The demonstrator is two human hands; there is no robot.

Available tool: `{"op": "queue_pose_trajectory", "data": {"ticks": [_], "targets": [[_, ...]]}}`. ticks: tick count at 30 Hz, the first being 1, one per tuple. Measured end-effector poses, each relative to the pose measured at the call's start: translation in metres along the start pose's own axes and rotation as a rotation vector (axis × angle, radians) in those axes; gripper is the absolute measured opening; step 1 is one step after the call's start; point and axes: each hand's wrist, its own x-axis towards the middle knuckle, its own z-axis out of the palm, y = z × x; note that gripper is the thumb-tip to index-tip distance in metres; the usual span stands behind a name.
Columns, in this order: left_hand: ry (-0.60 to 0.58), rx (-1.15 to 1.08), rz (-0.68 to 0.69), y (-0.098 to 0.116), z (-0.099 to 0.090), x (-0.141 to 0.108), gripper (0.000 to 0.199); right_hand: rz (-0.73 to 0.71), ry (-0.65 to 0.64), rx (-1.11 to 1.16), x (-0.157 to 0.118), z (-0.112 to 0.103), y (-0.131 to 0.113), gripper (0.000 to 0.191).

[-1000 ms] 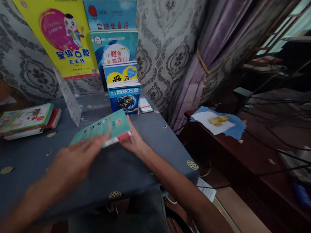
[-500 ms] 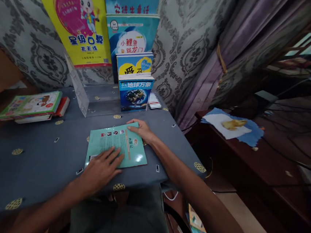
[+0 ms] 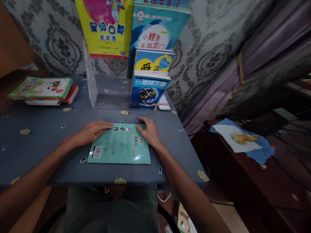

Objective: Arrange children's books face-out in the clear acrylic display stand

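A teal book [image 3: 119, 146] lies flat on the grey patterned tablecloth [image 3: 45, 150], its barcode at the lower left. At its upper left corner rests my left hand [image 3: 92, 131], fingers pressed together along the cover's edge. My right hand [image 3: 149, 131] is at the upper right corner, thumb on the cover and fingers beyond the far edge, a gap between thumb and fingers. The book stays on the table between both hands.
A clear acrylic stand [image 3: 92, 85] holds a yellow book [image 3: 107, 49] and, to its right, a blue earth book [image 3: 146, 93] before others. Stacked books [image 3: 44, 89] lie at the left. A dark red cabinet [image 3: 237, 175] bears a blue cloth [image 3: 262, 150].
My left hand has moved from the middle of the cover up to its upper left corner. My right hand remains at the upper right corner. The view has shifted left.
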Motion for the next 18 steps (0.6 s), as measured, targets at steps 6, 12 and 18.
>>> {"op": "queue_pose_trajectory", "data": {"ticks": [6,12,18], "targets": [[0.133,-0.287,-0.115,-0.038,0.003,0.006,0.036,-0.573,-0.297,-0.058,-0.043,0.013,-0.071,0.026],[0.189,-0.505,-0.147,-0.044,0.013,0.005,0.033,-0.835,-0.732,-0.026,-0.072,0.039,-0.124,0.029],[0.189,-0.570,-0.222,-0.041,0.010,0.002,0.043,-0.789,-0.659,-0.075,-0.038,0.059,-0.111,0.030]]}}
